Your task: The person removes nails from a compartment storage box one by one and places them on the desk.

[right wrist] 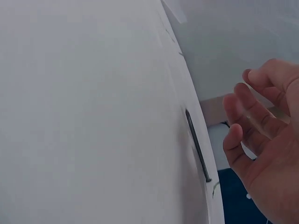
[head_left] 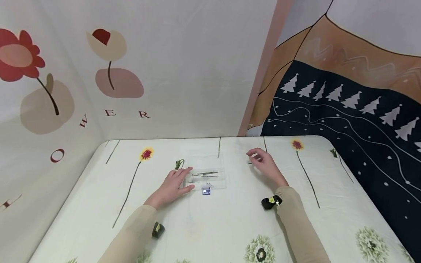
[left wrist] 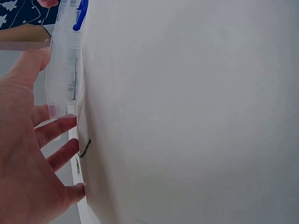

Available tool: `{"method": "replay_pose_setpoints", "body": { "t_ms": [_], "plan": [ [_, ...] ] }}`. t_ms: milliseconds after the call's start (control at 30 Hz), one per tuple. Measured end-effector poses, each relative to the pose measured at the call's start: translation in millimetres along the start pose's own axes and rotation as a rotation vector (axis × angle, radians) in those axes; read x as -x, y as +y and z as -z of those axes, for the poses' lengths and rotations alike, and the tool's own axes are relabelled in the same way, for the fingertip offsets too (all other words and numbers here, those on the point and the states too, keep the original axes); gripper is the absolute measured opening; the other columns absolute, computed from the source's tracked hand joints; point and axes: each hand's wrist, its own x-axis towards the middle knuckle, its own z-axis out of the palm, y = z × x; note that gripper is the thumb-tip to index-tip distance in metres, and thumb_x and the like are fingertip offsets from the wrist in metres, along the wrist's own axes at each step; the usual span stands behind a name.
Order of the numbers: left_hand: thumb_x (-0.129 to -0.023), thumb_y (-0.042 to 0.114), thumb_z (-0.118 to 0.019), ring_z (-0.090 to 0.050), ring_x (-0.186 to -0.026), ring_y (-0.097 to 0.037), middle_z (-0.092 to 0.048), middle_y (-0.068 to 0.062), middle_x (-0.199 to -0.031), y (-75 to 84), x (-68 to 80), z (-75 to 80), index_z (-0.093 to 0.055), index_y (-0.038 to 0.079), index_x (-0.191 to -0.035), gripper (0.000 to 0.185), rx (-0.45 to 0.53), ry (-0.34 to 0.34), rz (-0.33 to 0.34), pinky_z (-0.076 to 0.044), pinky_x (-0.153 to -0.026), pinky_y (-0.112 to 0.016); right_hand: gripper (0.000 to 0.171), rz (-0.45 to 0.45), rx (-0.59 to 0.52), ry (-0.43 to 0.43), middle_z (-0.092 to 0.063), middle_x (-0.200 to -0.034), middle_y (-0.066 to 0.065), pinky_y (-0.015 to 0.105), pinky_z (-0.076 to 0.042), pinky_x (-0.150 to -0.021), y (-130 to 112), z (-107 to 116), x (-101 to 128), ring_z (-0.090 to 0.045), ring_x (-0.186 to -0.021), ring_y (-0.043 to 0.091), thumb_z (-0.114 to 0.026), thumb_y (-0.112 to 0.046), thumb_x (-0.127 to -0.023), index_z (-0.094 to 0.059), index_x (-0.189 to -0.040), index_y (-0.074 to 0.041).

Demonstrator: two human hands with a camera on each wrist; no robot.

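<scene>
On the table lies a clear plastic box with its see-through lid raised behind and a blue latch at the front. Inside it are several dark nails. My left hand rests at the box's left side, thumb at the front corner and fingers spread; the left wrist view shows the thumb and a finger against the box's end. To the right, my right hand hovers above the cloth with loosely bent fingers and holds nothing. A single nail lies on the cloth beneath it.
A white cloth printed with flowers covers the table. Behind stands a pale curtain with flower prints, and a dark cloth with white trees hangs at the right. Black wrist cameras sit at both cuffs.
</scene>
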Motion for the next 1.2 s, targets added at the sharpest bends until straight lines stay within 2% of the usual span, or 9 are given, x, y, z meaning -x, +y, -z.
{"method": "replay_pose_setpoints", "body": {
  "t_ms": [233, 467, 600, 967, 1200],
  "plan": [
    [-0.093, 0.039, -0.064, -0.039, -0.121, -0.039, -0.046, -0.018, -0.141, 1.0, -0.2, 3.5, -0.036, 0.005, -0.147, 0.070, 0.008, -0.014, 0.023, -0.030, -0.100, -0.055, 0.019, 0.050, -0.046, -0.021, -0.061, -0.112, 0.024, 0.046, -0.044, -0.083, -8, -19, -5, -0.058, -0.094, 0.036, -0.054, 0.003, -0.095, -0.061, -0.113, 0.007],
    [-0.093, 0.039, -0.063, -0.040, -0.120, -0.040, -0.046, -0.018, -0.139, 0.4, -0.4, 3.1, -0.036, 0.004, -0.147, 0.069, -0.002, -0.012, 0.017, -0.031, -0.099, -0.055, 0.016, 0.103, -0.019, -0.034, -0.065, -0.105, 0.013, 0.037, -0.046, -0.080, -11, -34, -7, -0.059, -0.092, 0.024, -0.059, -0.002, -0.095, -0.065, -0.109, -0.001],
    [-0.093, 0.037, -0.063, -0.041, -0.119, -0.040, -0.047, -0.018, -0.138, 0.9, 0.4, 4.1, -0.037, 0.003, -0.146, 0.069, 0.000, -0.002, 0.009, -0.031, -0.099, -0.055, 0.015, 0.133, -0.040, -0.061, -0.064, -0.103, 0.012, 0.039, -0.046, -0.079, -19, -41, -8, -0.058, -0.090, 0.025, -0.059, -0.002, -0.094, -0.064, -0.108, -0.001],
    [-0.093, 0.037, -0.063, -0.040, -0.121, -0.040, -0.046, -0.019, -0.139, 1.1, 0.1, 2.1, -0.036, 0.003, -0.147, 0.069, 0.011, -0.006, 0.007, -0.031, -0.100, -0.055, 0.014, 0.174, -0.010, -0.123, -0.063, -0.103, 0.006, 0.031, -0.044, -0.074, -35, -63, -15, -0.056, -0.089, 0.019, -0.059, -0.002, -0.093, -0.066, -0.106, -0.004],
    [-0.093, 0.038, -0.063, -0.040, -0.121, -0.040, -0.046, -0.019, -0.140, 1.9, -0.1, 1.7, -0.036, 0.003, -0.147, 0.070, 0.010, -0.013, 0.011, -0.031, -0.100, -0.055, 0.014, 0.268, -0.003, -0.146, -0.061, -0.108, 0.008, 0.035, -0.042, -0.074, -44, -73, -20, -0.052, -0.098, 0.026, -0.061, -0.002, -0.091, -0.067, -0.102, -0.006]
  ]
}}
